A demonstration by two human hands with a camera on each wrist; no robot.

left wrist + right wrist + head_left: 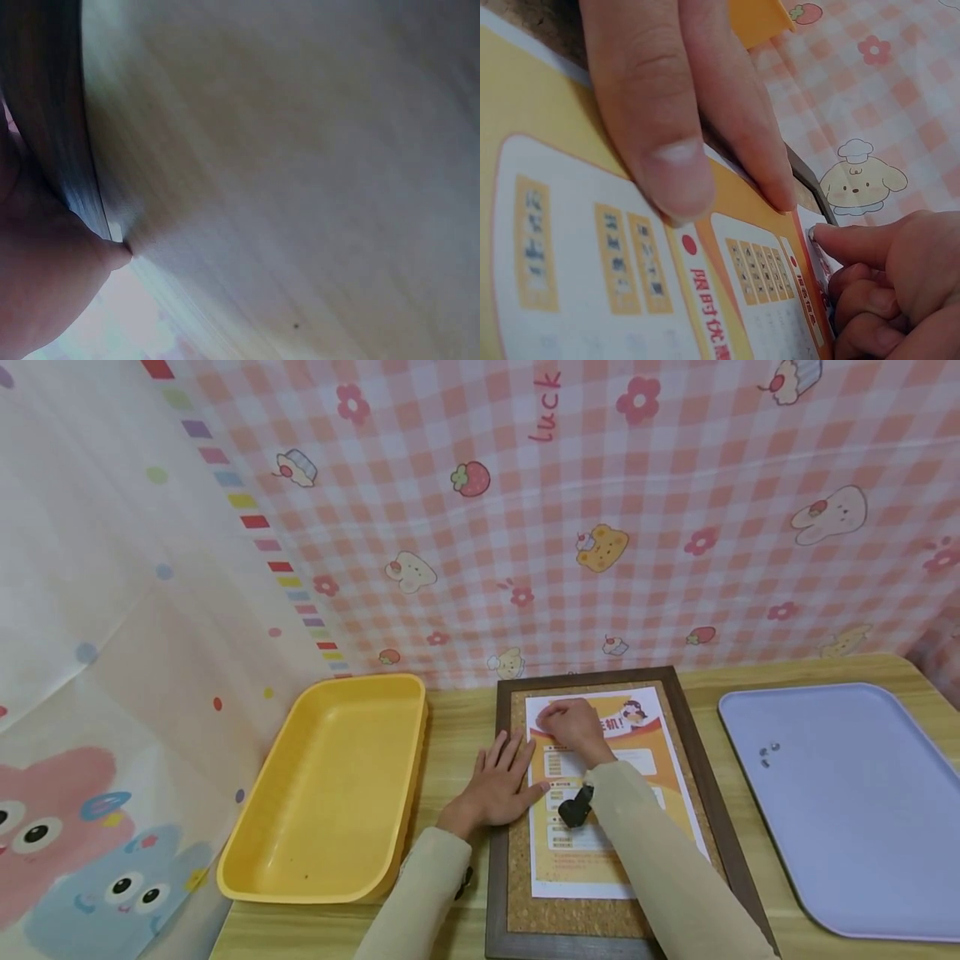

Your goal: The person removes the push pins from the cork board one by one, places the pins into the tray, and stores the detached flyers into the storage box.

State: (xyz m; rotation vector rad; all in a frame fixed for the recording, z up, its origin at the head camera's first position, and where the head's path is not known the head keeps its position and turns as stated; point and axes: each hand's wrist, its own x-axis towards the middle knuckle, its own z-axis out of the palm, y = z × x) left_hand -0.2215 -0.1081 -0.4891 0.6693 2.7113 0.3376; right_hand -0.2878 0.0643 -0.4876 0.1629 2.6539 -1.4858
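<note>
Pale beige long sleeves (667,860) are entering from the bottom edge of the head view, and a small black device (576,810) is sitting at the right cuff. The left hand (495,785) is lying relaxed with its fingers spread, grasping nothing; its palm is crossing the left side of a rectangular cork board with a dark brown wooden frame (570,917), and its thumb is touching an orange, yellow and white printed paper poster (558,764). That poster is lying on the cork, just below and right of the frame's centre. The right hand (576,727) is resting at the poster's upper left, its fingers curling while the tip of one digit is touching the white margin. Something pale is showing at that tip in the right wrist view; whether it is a nail or a gripped object, I cannot tell.

Left of the board, a deep yellow plastic tray (337,793) is standing on the light wood-grain tabletop (457,718). At the right of the frame, a flat lavender tray (862,827) is holding three small shiny pieces (765,762) near its left edge. Behind everything, a pink-and-white checked cloth with cartoon prints (450,543) is filling the top.
</note>
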